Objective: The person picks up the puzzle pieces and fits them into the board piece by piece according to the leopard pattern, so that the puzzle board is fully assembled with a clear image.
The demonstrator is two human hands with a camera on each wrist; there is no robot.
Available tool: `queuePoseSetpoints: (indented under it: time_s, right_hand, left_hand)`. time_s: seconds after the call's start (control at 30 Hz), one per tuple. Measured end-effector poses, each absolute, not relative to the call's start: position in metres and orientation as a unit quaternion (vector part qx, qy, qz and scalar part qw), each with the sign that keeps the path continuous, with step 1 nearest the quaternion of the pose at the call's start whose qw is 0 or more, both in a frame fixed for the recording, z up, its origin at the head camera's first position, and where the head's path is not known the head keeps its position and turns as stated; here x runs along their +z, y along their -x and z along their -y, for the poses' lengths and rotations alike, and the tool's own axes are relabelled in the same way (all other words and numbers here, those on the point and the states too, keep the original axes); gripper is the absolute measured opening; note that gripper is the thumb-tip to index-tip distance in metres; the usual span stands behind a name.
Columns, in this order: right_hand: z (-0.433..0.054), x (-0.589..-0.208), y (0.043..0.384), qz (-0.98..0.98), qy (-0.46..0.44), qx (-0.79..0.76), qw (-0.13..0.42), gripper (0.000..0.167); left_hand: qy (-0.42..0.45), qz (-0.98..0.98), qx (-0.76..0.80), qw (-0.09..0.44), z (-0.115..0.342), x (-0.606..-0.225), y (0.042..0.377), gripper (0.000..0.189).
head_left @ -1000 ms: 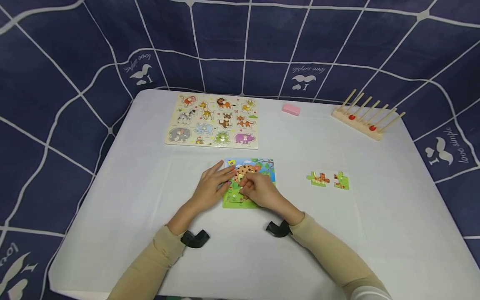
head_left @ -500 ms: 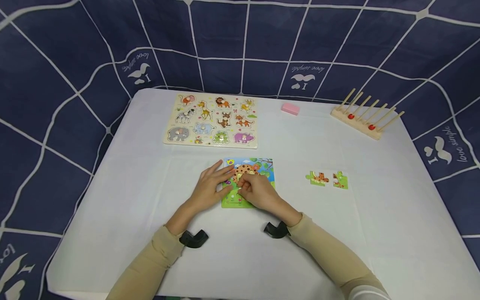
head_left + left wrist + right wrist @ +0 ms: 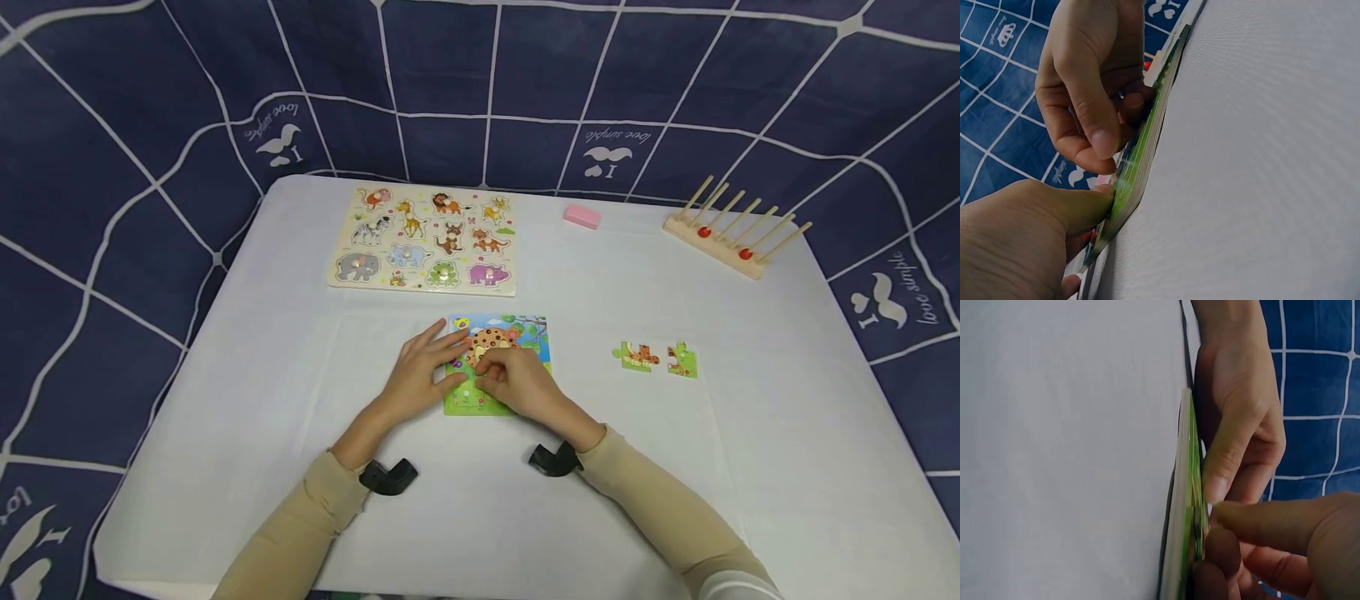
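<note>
A small jigsaw board (image 3: 537,332) with a spotted leopard picture lies on the white table, partly hidden under both hands. My left hand (image 3: 416,377) rests at its left side with fingers spread straight over the picture; the thumb presses near the lower left. My right hand (image 3: 519,382) is over the board's middle, thumb and index finger pinching at the inner edge of a green jigsaw piece (image 3: 468,395) in the lower left corner. In the right wrist view, the right thumb and curled fingers (image 3: 1222,550) come close at the board's edge (image 3: 1179,512).
Two loose jigsaw pieces, one with orange paws (image 3: 637,357) and one mostly green (image 3: 682,360), lie to the right. Farther back are an animal peg puzzle (image 3: 341,250), a pink block (image 3: 582,217) and a wooden peg stand (image 3: 712,248) with red beads.
The green corner piece has shifted slightly and now lies flatter in the board. Both hands stay nearly in place, the right fingers moving only a little.
</note>
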State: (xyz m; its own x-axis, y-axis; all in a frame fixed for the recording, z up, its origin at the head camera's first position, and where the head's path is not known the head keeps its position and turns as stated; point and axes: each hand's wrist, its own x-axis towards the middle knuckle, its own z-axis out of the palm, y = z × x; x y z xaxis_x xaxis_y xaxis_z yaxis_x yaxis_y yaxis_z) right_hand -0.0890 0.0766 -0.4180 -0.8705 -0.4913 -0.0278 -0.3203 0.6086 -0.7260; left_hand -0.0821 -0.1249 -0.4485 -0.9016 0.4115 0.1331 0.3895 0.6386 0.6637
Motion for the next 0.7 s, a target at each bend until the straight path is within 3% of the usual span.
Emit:
queuePoseSetpoints:
  time_s: [0.37, 0.7]
  right_hand:
    - [-0.094, -0.412, 0.093, -0.864, 0.234, -0.426, 0.13, 0.011]
    - [-0.167, -0.409, 0.092, -0.884, 0.164, -0.433, 0.07, 0.021]
  left_hand:
    - [-0.223, -0.906, 0.36, 0.011, 0.125, -0.449, 0.082, 0.049]
    - [-0.217, -0.906, 0.364, 0.014, 0.123, -0.448, 0.082, 0.05]
